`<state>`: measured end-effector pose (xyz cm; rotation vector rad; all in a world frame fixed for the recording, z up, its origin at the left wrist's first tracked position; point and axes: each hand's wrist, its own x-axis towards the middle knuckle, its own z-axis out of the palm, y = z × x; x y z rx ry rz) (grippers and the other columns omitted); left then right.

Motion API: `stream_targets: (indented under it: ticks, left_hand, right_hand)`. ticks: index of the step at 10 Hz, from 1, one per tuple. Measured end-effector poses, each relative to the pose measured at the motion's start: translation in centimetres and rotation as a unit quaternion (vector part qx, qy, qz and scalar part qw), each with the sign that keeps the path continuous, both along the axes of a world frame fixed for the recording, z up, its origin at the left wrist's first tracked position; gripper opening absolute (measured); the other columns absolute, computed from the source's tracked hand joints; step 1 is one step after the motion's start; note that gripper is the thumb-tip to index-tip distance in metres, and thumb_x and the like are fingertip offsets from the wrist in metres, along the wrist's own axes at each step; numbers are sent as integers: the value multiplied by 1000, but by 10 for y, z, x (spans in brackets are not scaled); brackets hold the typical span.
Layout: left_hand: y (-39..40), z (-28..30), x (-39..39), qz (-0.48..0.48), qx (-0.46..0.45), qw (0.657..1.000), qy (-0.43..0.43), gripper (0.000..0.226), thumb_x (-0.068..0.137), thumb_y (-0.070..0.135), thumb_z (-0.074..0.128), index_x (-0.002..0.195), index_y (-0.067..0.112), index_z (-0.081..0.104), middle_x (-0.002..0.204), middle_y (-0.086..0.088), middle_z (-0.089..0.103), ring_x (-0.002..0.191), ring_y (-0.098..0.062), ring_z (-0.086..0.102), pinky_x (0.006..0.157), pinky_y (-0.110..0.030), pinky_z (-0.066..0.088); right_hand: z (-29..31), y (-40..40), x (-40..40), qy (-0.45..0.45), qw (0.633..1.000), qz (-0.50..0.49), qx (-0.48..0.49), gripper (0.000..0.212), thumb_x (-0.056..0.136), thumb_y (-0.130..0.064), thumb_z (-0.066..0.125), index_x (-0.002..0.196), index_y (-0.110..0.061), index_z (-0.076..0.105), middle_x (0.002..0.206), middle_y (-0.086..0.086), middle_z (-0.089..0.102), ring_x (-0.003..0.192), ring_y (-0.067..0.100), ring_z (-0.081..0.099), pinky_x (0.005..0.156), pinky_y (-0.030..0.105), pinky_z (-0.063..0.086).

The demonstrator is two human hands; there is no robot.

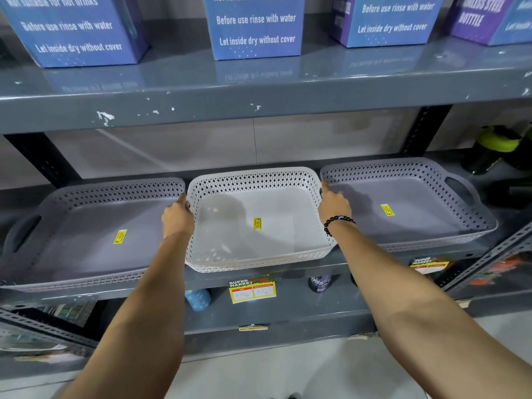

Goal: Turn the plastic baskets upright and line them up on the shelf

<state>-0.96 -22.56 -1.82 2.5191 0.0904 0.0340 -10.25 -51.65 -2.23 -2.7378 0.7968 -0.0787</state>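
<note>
Three shallow perforated plastic baskets stand upright side by side on the grey middle shelf [288,276]. The white basket [273,246] is in the centre, with a yellow sticker on its floor. My left hand [177,217] grips its left rim and my right hand [334,204], with a dark bead bracelet at the wrist, grips its right rim. A grey basket [72,254] lies to the left and another grey basket [417,226] to the right, each with a yellow sticker and an outer handle hole. The white basket's front edge juts slightly past the shelf lip.
Blue and purple bottle boxes [256,27] stand on the shelf above. A black bottle with a green lid [495,148] sits at the far right of the middle shelf. A yellow price tag [252,289] hangs on the shelf front. Bottles stand on the lower shelf.
</note>
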Motion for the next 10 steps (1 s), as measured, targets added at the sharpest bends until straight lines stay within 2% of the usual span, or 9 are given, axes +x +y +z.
stream_targets:
  ticks: [3, 4, 5, 6, 7, 8, 10]
  left_hand:
    - [-1, 2, -1, -8, 30, 1000, -2, 41, 102, 11, 29, 141, 11, 41, 115, -33, 61, 106, -44, 59, 86, -45, 49]
    - [0, -1, -1, -16, 58, 998, -12, 38, 102, 14, 29, 138, 9, 42, 116, -31, 60, 105, -45, 59, 83, -46, 49]
    - [0, -2, -3, -27, 98, 995, -19, 36, 101, 16, 31, 134, 7, 42, 123, -26, 57, 104, -44, 59, 81, -47, 49]
    - [-2, -2, -8, -37, 138, 989, -24, 40, 101, 19, 33, 138, 6, 36, 139, -19, 45, 114, -43, 55, 87, -50, 49]
    - [-3, -3, -14, -42, 147, 988, -35, 46, 101, 21, 33, 143, 5, 31, 147, -18, 38, 129, -39, 43, 103, -51, 42]
    - [-5, -3, -28, -56, 165, 983, -65, 51, 102, 25, 30, 147, 1, 25, 153, -19, 30, 143, -34, 25, 120, -44, 20]
    - [-15, 12, -60, -100, 148, 979, -103, 55, 103, 29, 23, 150, 1, 16, 159, -17, 17, 149, -31, 10, 123, -39, 6]
  right_hand:
    - [-1, -2, 0, -3, 1000, 4, 1, 62, 94, 7, 35, 150, -15, 20, 114, 30, 62, 99, 39, 65, 80, 42, 55]
    - [0, -3, 0, 1, 1000, 1, 6, 63, 94, 7, 34, 150, -18, 19, 116, 28, 61, 103, 40, 64, 81, 42, 54]
    - [1, -2, -1, 3, 1000, -4, 5, 62, 96, 2, 35, 151, -20, 17, 119, 28, 60, 104, 40, 63, 82, 42, 53]
    - [3, 1, -3, -5, 1000, -5, 3, 57, 101, -14, 35, 151, -21, 9, 122, 25, 58, 104, 37, 63, 80, 40, 53]
    - [6, 4, -5, -22, 1000, 7, -9, 56, 102, -22, 33, 151, -18, 7, 128, 23, 54, 110, 37, 59, 81, 41, 52]
    - [5, 11, -10, -48, 997, 26, -48, 58, 100, -26, 36, 150, -7, 12, 143, 23, 41, 131, 37, 42, 101, 46, 43]
    - [15, 35, -30, -98, 988, 84, -90, 55, 100, -26, 33, 148, -5, 16, 152, 20, 30, 144, 34, 23, 116, 47, 26]
